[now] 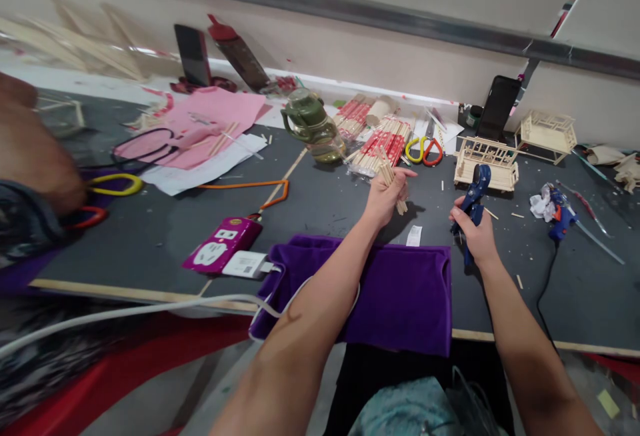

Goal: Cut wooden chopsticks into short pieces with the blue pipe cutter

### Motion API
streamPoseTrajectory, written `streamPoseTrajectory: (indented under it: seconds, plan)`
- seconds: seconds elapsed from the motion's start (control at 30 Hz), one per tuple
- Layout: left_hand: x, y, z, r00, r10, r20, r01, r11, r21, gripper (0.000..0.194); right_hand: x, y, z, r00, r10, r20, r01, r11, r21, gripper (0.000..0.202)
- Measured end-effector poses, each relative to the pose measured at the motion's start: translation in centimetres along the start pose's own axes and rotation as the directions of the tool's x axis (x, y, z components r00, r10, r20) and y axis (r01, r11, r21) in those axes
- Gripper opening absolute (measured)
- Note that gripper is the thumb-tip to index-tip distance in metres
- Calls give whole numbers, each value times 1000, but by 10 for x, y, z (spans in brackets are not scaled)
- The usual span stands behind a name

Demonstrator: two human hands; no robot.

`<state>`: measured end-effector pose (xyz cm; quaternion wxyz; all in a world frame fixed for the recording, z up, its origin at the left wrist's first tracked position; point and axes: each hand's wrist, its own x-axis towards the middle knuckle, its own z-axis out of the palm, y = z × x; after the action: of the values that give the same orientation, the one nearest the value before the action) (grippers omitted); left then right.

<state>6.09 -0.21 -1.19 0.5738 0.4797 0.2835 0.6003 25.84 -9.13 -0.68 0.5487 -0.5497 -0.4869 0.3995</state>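
Note:
My left hand [386, 197] is closed around a small bundle of cut wooden sticks [386, 171], held above the table. My right hand [475, 226] grips a blue plier-like cutter [477, 186], whose head points up and away from me. Just beyond the cutter stands a miniature bench [486, 164] built of wooden sticks. Behind my left hand lie chopsticks in red-and-white wrappers [384, 143]. Beneath my left forearm, a folded purple cloth [405, 289] rests along the table's front edge.
A green-lidded bottle [314, 126] and scissors [425, 149] stand or lie farther back. On the right are a small stick-built table [546, 135], a leaning phone [499, 106] and a blue glue gun [563, 223] with its cord. A purple power strip [223, 244] lies left; another person's arm [40, 149] is beyond.

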Motion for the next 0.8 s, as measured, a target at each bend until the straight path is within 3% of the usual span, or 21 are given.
streamPoseTrajectory:
  seconds: [0.3,0.47,0.8]
  plan:
    - [-4,-7,9,999,-33,15,32,998,50,58,0,-1,1,1000,0,2,0,1000,20,35]
    - [-3,-9,8,997,-39,74,38,999,17,59,0,1,1,1000,-12,3,12,1000,6,35]
    - [-2,-14,12,997,-40,68,36,998,60,65,0,3,0,1000,-20,18,20,1000,8,33]
